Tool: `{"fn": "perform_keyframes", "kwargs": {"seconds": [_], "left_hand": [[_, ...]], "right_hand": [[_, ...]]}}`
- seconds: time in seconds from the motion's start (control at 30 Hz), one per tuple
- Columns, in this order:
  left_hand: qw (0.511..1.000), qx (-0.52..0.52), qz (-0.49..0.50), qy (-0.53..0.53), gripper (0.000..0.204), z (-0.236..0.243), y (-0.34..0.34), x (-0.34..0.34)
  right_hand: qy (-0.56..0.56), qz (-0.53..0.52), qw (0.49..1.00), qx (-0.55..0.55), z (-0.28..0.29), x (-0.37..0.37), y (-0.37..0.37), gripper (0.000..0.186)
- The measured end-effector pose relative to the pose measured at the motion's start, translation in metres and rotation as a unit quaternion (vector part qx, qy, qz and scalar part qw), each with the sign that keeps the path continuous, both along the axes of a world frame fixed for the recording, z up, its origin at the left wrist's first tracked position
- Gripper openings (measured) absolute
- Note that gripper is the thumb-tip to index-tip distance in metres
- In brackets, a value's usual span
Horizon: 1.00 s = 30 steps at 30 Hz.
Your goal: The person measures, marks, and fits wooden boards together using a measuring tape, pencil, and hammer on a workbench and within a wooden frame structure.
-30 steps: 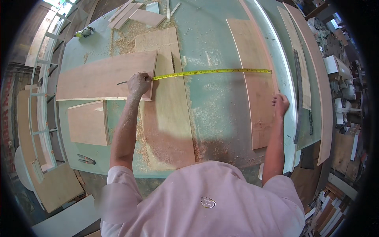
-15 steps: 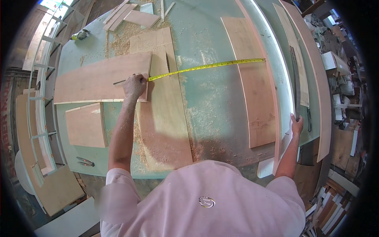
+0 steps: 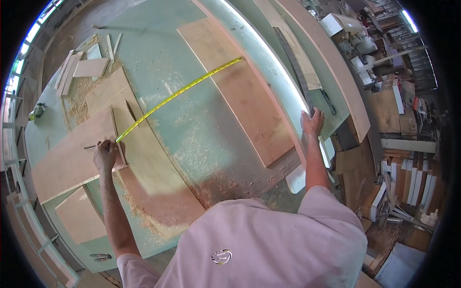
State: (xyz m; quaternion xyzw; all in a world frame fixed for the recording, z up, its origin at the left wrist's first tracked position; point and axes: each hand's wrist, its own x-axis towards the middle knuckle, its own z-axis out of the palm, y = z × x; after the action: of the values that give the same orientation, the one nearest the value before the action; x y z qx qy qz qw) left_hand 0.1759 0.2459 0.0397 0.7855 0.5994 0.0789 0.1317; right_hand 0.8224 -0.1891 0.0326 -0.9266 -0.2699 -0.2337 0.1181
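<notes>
My left hand (image 3: pixel 105 153) is closed around the near end of a yellow tape measure (image 3: pixel 165 100) and a thin pencil-like stick (image 3: pixel 89 147), resting on a reddish plywood board (image 3: pixel 72 156). The tape stretches over a pale board (image 3: pixel 158 177) to a narrow pinkish strip (image 3: pixel 259 84) beside another plywood panel (image 3: pixel 245 122). My right hand (image 3: pixel 312 122) is closed on the lower end of a long dark straight bar (image 3: pixel 293 57), next to a white strip (image 3: pixel 261 41). My fingers hide part of the bar and whatever casing the tape has.
The green worktable (image 3: pixel 153 57) carries sawdust, small offcuts (image 3: pixel 91 67), a power tool (image 3: pixel 37 111) and pliers (image 3: pixel 101 257). Long boards (image 3: pixel 331 62) line its right side. Stacked timber (image 3: pixel 413 182) and clutter lie beyond on the right, a pale ladder-like frame (image 3: pixel 33 235) at the left.
My right hand has left the pinkish strip for the dark bar farther right. My left hand keeps hold of the tape. The view has swung round, tilting the table in the picture.
</notes>
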Motion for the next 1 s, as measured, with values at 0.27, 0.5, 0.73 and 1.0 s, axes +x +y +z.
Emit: {"fn": "perform_keyframes", "kwargs": {"seconds": [0.27, 0.5, 0.73, 1.0], "left_hand": [[0.999, 0.029, 0.0, 0.021, 0.027, 0.005, -0.001, 0.001], [0.999, 0.003, 0.015, 0.029, 0.025, 0.01, -0.005, 0.0], [0.999, 0.029, 0.01, 0.02, 0.026, 0.014, -0.009, 0.005], [0.997, 0.064, -0.01, 0.042, 0.02, 0.005, 0.0, 0.002]], "right_hand": [[0.072, 0.063, 0.995, -0.011, -0.015, -0.01, -0.006, 0.037], [0.085, 0.061, 0.992, -0.071, -0.029, 0.031, -0.036, 0.056], [0.274, -0.038, 0.955, -0.108, -0.031, 0.05, -0.014, 0.046], [0.263, 0.063, 0.962, 0.04, -0.038, 0.044, -0.015, 0.041]]}}
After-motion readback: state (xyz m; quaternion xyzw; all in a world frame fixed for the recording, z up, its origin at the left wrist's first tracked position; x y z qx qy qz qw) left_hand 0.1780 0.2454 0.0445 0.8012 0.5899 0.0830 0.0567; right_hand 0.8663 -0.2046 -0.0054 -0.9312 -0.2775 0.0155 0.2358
